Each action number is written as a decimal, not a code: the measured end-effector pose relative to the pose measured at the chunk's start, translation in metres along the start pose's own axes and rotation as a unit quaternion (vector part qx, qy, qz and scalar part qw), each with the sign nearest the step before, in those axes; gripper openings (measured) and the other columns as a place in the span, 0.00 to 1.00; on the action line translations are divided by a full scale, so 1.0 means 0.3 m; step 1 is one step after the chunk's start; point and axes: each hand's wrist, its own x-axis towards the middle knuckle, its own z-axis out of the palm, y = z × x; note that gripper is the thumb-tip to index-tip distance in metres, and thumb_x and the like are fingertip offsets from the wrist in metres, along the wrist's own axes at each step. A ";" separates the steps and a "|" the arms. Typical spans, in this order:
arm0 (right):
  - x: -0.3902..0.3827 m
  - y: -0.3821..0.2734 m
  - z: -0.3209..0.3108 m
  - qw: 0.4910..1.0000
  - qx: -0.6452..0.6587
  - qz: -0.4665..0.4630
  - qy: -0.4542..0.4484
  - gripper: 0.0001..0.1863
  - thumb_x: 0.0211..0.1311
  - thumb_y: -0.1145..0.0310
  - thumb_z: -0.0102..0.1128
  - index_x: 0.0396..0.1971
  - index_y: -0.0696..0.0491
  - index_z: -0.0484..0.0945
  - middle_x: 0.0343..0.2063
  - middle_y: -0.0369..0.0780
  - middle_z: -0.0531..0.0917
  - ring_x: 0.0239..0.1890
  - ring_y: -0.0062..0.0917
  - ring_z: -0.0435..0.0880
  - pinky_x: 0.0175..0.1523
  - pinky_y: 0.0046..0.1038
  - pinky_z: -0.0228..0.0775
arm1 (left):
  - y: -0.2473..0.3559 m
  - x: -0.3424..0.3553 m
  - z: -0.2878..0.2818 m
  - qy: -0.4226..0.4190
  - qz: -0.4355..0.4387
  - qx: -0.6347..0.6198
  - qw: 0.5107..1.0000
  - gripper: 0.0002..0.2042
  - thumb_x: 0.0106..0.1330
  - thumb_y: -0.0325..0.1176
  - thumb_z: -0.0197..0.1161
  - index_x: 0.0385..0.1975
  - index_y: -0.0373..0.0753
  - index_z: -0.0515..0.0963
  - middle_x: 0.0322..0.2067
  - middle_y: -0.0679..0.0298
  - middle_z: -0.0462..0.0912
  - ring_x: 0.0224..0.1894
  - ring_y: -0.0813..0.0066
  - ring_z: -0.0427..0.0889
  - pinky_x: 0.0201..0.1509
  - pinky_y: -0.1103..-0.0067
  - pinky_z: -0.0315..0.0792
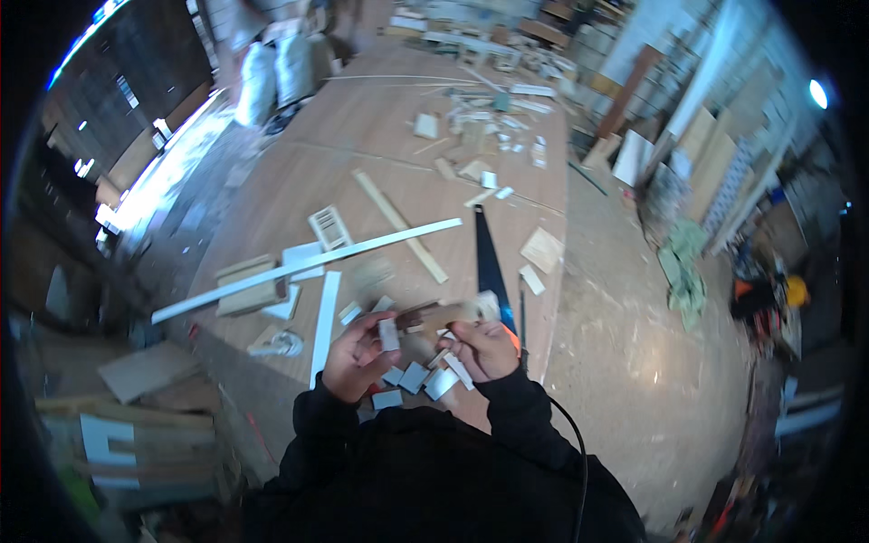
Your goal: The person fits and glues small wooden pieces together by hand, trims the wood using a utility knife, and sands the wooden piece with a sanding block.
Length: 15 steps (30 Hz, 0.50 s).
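At the near end of the wooden table, my left hand (pixel 355 358) is closed, with a small pale wood block (pixel 389 335) between thumb and fingers. My right hand (pixel 487 349) is closed on a longer light wood piece (pixel 445 317), which looks blurred; its left end comes close to my left fingers, and I cannot tell whether it touches them. Several small white-faced wood offcuts (pixel 415 377) lie on the table just below and between my hands. Just beyond my right hand rests a handsaw (pixel 491 262) with a dark blade, its orange handle partly hidden by that hand.
A long white strip (pixel 308 270) crosses the left of the table (pixel 299 181) over a wood block (pixel 249 288). Another white strip (pixel 326 326) lies by my left hand. Scattered offcuts (pixel 493 118) cover the far end. Boards (pixel 715 154) lean at the right.
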 end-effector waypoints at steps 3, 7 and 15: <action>-0.013 -0.030 0.084 0.984 -0.091 -0.135 -0.075 0.08 0.59 0.80 0.56 0.38 0.56 0.72 0.43 0.45 0.73 0.39 0.30 0.81 0.45 0.27 0.76 | 0.088 -0.013 0.076 -0.028 0.001 0.021 0.999 0.27 0.58 0.18 0.60 0.60 0.33 0.63 0.47 0.60 0.73 0.50 0.75 0.74 0.57 0.76 0.68; -0.027 -0.055 0.075 0.971 -0.101 -0.159 -0.144 0.08 0.55 0.77 0.60 0.37 0.58 0.76 0.42 0.43 0.78 0.41 0.27 0.79 0.49 0.27 0.71 | 0.118 -0.043 0.101 -0.023 -0.001 0.027 0.999 0.27 0.58 0.19 0.60 0.60 0.33 0.64 0.46 0.59 0.74 0.49 0.73 0.75 0.56 0.76 0.69; -0.078 -0.104 0.114 0.928 -0.277 -0.217 -0.126 0.12 0.51 0.75 0.66 0.36 0.57 0.77 0.37 0.42 0.80 0.40 0.26 0.80 0.46 0.25 0.72 | 0.113 -0.040 0.086 -0.115 -0.044 0.026 0.992 0.29 0.58 0.21 0.64 0.60 0.29 0.63 0.52 0.59 0.73 0.56 0.72 0.72 0.61 0.77 0.67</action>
